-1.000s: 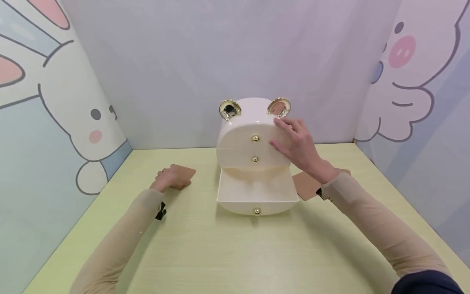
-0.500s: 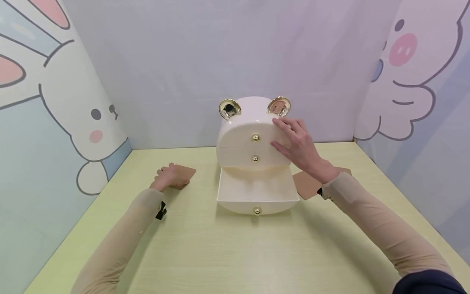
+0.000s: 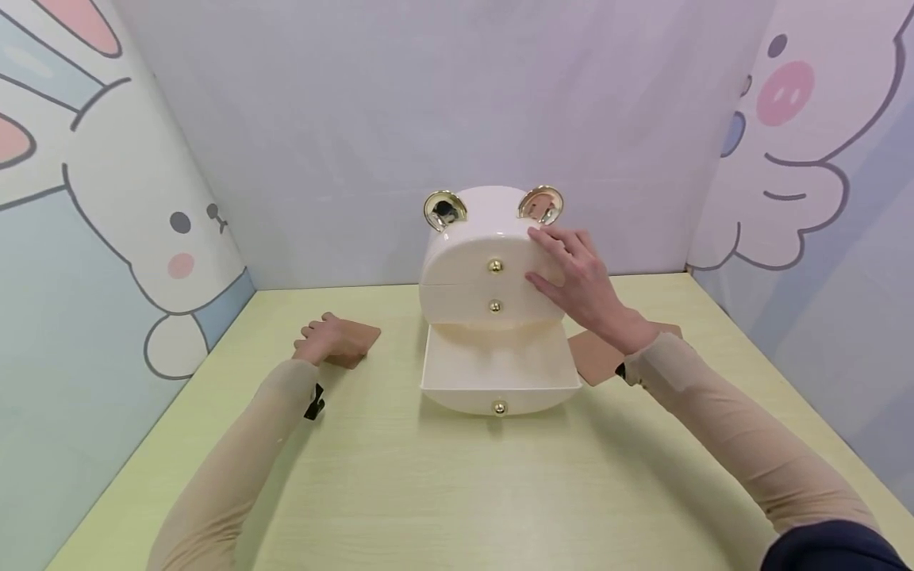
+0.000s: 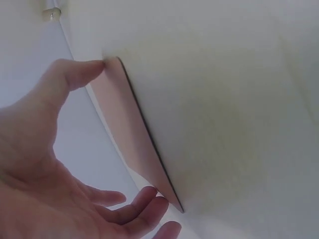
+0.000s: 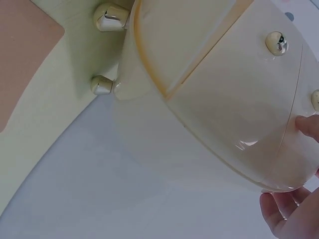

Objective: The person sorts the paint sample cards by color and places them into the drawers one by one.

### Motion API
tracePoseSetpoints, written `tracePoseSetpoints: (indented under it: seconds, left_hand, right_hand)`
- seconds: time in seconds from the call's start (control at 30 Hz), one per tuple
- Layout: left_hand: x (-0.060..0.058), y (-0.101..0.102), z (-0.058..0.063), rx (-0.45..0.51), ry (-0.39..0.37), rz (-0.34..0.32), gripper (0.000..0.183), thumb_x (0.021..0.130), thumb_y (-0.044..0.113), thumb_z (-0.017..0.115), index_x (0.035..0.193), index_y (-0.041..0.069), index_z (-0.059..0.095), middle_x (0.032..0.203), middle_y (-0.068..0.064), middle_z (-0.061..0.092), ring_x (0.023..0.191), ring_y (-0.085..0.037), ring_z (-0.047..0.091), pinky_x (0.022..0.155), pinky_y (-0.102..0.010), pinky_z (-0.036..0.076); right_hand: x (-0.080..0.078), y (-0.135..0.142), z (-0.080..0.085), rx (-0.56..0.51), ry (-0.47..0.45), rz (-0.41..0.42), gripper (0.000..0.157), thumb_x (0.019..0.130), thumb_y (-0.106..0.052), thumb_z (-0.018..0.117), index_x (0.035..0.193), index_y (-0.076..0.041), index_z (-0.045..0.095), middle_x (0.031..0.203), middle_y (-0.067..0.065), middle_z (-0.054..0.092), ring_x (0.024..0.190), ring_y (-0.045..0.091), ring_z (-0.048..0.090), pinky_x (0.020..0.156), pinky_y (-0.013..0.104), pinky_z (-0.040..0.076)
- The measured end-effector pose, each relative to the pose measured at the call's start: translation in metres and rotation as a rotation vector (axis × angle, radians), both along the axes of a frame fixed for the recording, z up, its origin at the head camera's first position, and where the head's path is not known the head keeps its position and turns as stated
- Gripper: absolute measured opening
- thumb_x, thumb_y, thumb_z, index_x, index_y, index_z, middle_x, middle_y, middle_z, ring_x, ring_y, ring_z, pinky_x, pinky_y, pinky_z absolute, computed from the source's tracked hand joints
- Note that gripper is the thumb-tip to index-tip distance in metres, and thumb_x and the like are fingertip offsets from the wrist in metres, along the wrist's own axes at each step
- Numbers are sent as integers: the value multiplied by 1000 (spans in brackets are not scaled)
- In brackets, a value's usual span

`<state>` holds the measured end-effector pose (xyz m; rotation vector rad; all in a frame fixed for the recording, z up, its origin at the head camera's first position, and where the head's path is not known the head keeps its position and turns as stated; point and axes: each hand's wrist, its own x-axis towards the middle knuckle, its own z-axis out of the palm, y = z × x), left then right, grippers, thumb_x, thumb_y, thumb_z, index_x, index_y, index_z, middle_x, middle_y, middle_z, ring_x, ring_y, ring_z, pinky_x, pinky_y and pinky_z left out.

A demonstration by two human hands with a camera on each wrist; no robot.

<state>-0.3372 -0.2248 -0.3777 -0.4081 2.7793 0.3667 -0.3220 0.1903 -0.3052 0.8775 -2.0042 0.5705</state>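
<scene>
In the head view a glossy white desktop drawer box (image 3: pixel 457 301) with gold ears stands at the table's middle. Its bottom drawer (image 3: pixel 500 357) is pulled out with nothing in it. My right hand (image 3: pixel 581 277) rests on the box's upper right, thumb on the front face and fingers along the curved edge. At left, my left hand (image 3: pixel 319 337) spreads over a thin brown board (image 3: pixel 360 337) on the table. In the left wrist view the thumb tip meets one end of the board (image 4: pixel 129 124), with fingertips right at the other end.
Another brown board (image 3: pixel 596 361) lies right of the drawer, partly under my right forearm. Gold knobs (image 3: pixel 496 266) stick out of the box front. A back wall (image 3: pixel 343 159) and cartoon-printed side walls (image 3: pixel 171 230) close in the table (image 3: pixel 400 492).
My left hand has shifted slightly left and away, its fingers more raised over the brown board. The right hand and the open drawer have stayed put.
</scene>
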Motion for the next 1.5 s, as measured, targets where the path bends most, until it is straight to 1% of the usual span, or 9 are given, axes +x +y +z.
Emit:
tracePoseSetpoints:
  seconds: [0.2, 0.33, 0.5, 0.7, 0.87, 0.97, 1.1, 1.33, 1.5]
  left_hand:
    - [2, -4, 3, 42, 70, 3, 90, 80, 40, 64, 137, -13, 19, 125, -39, 36, 117, -50, 34, 95, -66, 34]
    - [3, -10, 6, 85, 68, -95, 80, 88, 37, 59, 139, -12, 22, 133, -43, 28, 124, -56, 30, 98, -68, 33]
    - [12, -9, 10, 45, 18, -306, 78, 88, 46, 58, 146, 1, 33, 144, -36, 29, 128, -61, 24, 99, -70, 32]
    - [13, -2, 20, 2, -8, -328, 66, 89, 45, 59, 131, -5, 48, 126, -32, 45, 114, -47, 41, 87, -53, 45]
    - [2, -10, 18, 19, 67, -487, 81, 84, 35, 72, 142, -7, 35, 141, -34, 36, 124, -52, 33, 98, -62, 38]
    - [-2, -17, 11, 91, 51, -544, 98, 77, 34, 80, 150, -1, 25, 152, -28, 28, 135, -51, 25, 106, -67, 29]
    - [-2, -23, 3, 170, 49, -543, 101, 76, 31, 82, 152, 5, 21, 153, -23, 31, 137, -46, 26, 108, -66, 28]
    - [3, -22, -2, 192, 96, -544, 99, 77, 36, 80, 150, 0, 24, 149, -25, 37, 134, -40, 39, 108, -59, 35]
    - [13, -20, 8, 200, 146, -560, 90, 77, 38, 79, 145, -3, 35, 141, -22, 48, 124, -35, 49, 104, -54, 40]
  right_hand:
    - [1, 0, 2, 9, -7, 1, 64, 77, -12, 81, 134, -8, 54, 127, 21, 57, 104, 37, 49, 83, 48, 50]
    - [0, 1, 2, 12, -9, -1, 64, 77, -13, 81, 135, -8, 54, 127, 21, 57, 104, 38, 49, 84, 48, 49]
    - [0, 1, 2, 12, -9, -1, 64, 77, -13, 81, 135, -8, 54, 127, 20, 57, 105, 38, 49, 84, 48, 49]
    - [0, 1, 2, 8, 0, -1, 64, 76, -13, 81, 134, -8, 54, 127, 20, 57, 105, 38, 49, 84, 48, 49]
    - [1, 0, 3, 2, 5, 0, 64, 76, -12, 82, 134, -8, 54, 127, 20, 57, 105, 37, 49, 84, 48, 49]
    - [1, 0, 4, 5, -1, -1, 64, 76, -12, 82, 134, -8, 54, 126, 20, 57, 106, 37, 49, 86, 49, 49]
    - [2, 0, 4, 9, -12, -3, 64, 77, -12, 81, 134, -8, 54, 127, 20, 57, 107, 37, 49, 86, 48, 49]
    - [3, 1, 3, 7, -21, -12, 64, 77, -12, 81, 135, -9, 54, 126, 19, 56, 108, 36, 48, 85, 48, 50]
    - [4, 0, 1, 2, -22, -15, 64, 76, -11, 82, 133, -8, 55, 126, 19, 57, 107, 36, 48, 84, 48, 50]
